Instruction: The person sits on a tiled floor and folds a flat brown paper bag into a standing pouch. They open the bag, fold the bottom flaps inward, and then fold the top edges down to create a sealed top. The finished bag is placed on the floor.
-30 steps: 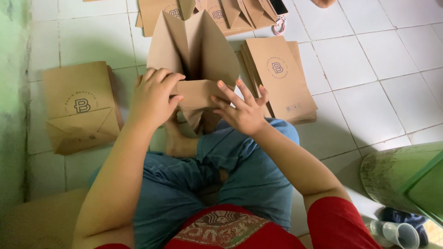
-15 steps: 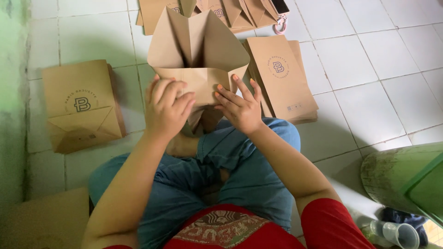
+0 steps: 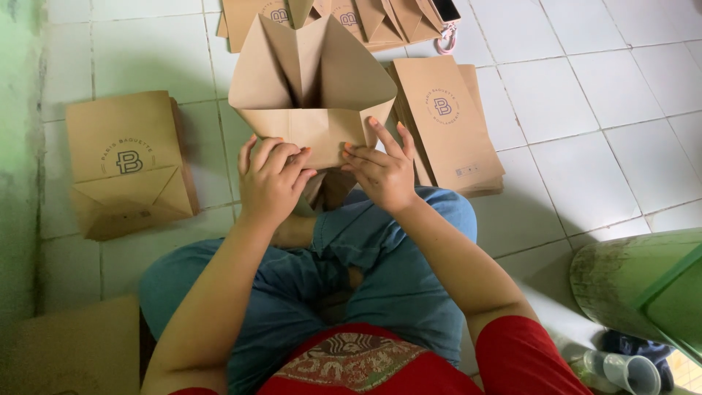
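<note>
Left hand [image 3: 272, 179] and right hand [image 3: 380, 170] clamp the brown paper bag's [image 3: 313, 80] folded flap, bag just ahead.

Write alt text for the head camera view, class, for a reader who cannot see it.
A seated person's left hand and right hand press a fold into the open bottom of a brown paper bag held over their lap. Stacks of folded bags lie on the white tiled floor to both sides.
</note>
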